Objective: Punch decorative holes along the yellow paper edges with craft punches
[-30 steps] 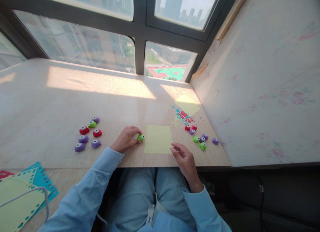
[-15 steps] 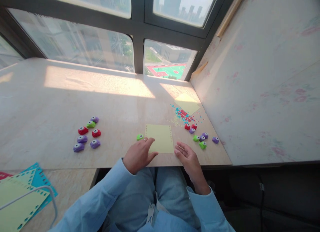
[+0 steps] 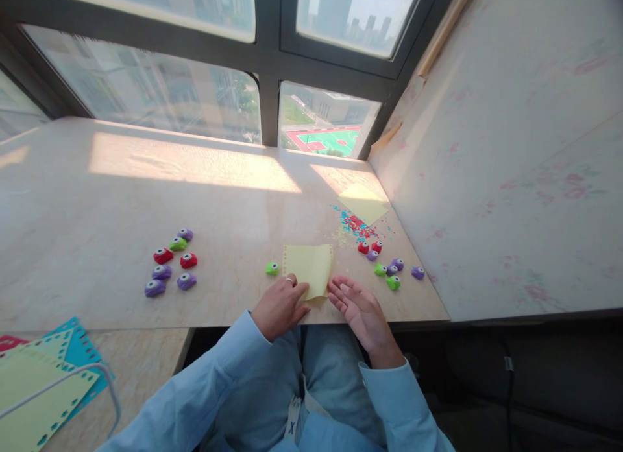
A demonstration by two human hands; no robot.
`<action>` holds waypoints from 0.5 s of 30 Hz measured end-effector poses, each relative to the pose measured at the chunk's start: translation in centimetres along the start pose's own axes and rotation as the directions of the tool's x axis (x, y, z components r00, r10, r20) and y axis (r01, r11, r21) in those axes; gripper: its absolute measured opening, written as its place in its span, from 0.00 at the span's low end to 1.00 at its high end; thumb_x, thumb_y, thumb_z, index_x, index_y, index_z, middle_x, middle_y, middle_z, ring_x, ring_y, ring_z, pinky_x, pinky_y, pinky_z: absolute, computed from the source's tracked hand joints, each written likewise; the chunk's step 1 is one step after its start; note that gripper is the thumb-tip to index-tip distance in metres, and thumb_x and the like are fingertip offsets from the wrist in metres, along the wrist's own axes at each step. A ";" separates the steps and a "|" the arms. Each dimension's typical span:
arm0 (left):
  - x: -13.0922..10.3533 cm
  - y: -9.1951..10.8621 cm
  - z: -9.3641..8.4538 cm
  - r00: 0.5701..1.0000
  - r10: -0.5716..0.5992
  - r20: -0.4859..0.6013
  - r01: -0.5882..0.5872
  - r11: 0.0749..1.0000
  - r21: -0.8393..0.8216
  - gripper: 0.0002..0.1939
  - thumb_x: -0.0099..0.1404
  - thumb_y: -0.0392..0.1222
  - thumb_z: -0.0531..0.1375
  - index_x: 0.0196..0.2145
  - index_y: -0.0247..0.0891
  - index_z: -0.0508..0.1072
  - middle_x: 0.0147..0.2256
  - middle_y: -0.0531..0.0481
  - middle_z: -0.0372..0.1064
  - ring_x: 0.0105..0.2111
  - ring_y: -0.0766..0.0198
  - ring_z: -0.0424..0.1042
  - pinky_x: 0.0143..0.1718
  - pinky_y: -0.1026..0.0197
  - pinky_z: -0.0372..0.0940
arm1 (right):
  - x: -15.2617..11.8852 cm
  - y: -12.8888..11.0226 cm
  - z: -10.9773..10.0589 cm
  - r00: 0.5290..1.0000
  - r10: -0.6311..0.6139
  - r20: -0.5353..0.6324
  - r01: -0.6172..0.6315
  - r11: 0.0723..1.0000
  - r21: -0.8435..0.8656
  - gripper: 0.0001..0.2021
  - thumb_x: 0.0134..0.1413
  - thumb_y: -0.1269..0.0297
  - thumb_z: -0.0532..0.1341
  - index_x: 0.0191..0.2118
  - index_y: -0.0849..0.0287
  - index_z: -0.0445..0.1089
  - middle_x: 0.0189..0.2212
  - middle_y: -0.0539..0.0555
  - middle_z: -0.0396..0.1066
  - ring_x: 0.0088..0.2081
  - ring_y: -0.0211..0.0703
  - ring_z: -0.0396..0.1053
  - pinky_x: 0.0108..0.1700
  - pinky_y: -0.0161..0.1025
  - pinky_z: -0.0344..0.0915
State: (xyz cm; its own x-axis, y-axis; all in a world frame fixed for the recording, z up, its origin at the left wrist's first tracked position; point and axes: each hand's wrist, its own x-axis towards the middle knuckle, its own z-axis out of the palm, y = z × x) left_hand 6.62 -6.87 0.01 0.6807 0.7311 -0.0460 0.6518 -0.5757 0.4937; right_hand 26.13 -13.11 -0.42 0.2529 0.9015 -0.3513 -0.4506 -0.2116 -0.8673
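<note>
Sheet [image 3: 307, 264] now bows up along its near right side, where the earlier frame shows it flat; right hand [image 3: 359, 309] sits further left, more opened out. Green punch [image 3: 272, 268] stays put left of the sheet.

Position: sheet on the bench [image 3: 233, 225], near edge, between the hands. Left hand [image 3: 283, 306] is at its near left part, fingers over the paper; cannot tell whether thumb and fingers close on it. Right hand is spread, loosely curved, fingertips just beside the right edge; contact unclear.

Handling (judged): very light, limp, creases easily; perforated left and right margins likely weakest. Best hold: light pinch on the unpunched near edge, other hand supporting the bowed side.
</note>
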 end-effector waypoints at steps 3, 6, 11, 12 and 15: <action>0.0 -0.1 0.0 1.000 0.003 -0.006 -0.003 1.000 -0.006 0.13 0.64 0.43 0.60 0.46 0.38 0.70 0.41 0.41 0.66 0.42 0.52 0.69 0.46 0.51 0.65 | 0.7 -0.2 0.5 0.999 0.043 0.027 -0.043 0.999 0.016 0.18 0.45 0.56 0.69 0.41 0.59 0.73 0.42 0.60 0.77 0.43 0.50 0.76 0.38 0.42 0.74; 0.0 -0.1 -0.2 1.000 -0.006 0.023 0.006 1.000 -0.005 0.14 0.64 0.43 0.60 0.46 0.36 0.70 0.43 0.39 0.66 0.44 0.50 0.69 0.47 0.51 0.65 | 1.5 -0.7 0.9 0.998 0.045 0.053 -0.039 0.994 -0.099 0.19 0.46 0.52 0.68 0.40 0.60 0.75 0.36 0.57 0.78 0.28 0.40 0.73 0.22 0.32 0.64; -0.2 -0.3 -0.3 1.000 -0.005 0.031 0.005 1.000 -0.001 0.15 0.63 0.43 0.61 0.46 0.36 0.70 0.44 0.39 0.67 0.44 0.51 0.70 0.48 0.50 0.65 | 3.2 -1.3 0.5 0.999 -0.037 0.018 0.041 0.927 -0.373 0.20 0.45 0.49 0.67 0.36 0.62 0.77 0.24 0.51 0.76 0.21 0.38 0.67 0.17 0.31 0.59; -0.2 -0.3 -0.3 1.000 0.002 0.029 -0.002 1.000 -0.010 0.15 0.63 0.43 0.62 0.46 0.36 0.71 0.44 0.39 0.68 0.44 0.51 0.70 0.47 0.51 0.65 | 3.7 -1.3 0.3 0.999 -0.053 -0.003 0.047 0.910 -0.413 0.20 0.45 0.49 0.67 0.37 0.62 0.77 0.25 0.51 0.77 0.22 0.40 0.69 0.18 0.32 0.61; -0.1 -0.6 -0.8 1.000 0.018 -0.003 -0.018 0.993 -0.114 0.15 0.62 0.44 0.62 0.46 0.36 0.72 0.41 0.41 0.71 0.39 0.55 0.72 0.43 0.54 0.67 | 4.9 -1.1 -0.3 0.998 -0.062 -0.014 0.047 0.871 -0.488 0.20 0.41 0.51 0.69 0.37 0.62 0.78 0.28 0.54 0.79 0.28 0.47 0.75 0.25 0.38 0.70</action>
State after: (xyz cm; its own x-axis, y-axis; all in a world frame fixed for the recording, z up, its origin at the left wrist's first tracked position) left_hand 5.92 -6.34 0.38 0.6911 0.7219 -0.0342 0.5969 -0.5435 0.5902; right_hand 28.12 -8.55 -1.30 0.2917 0.9076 -0.3020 0.0373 -0.3263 -0.9445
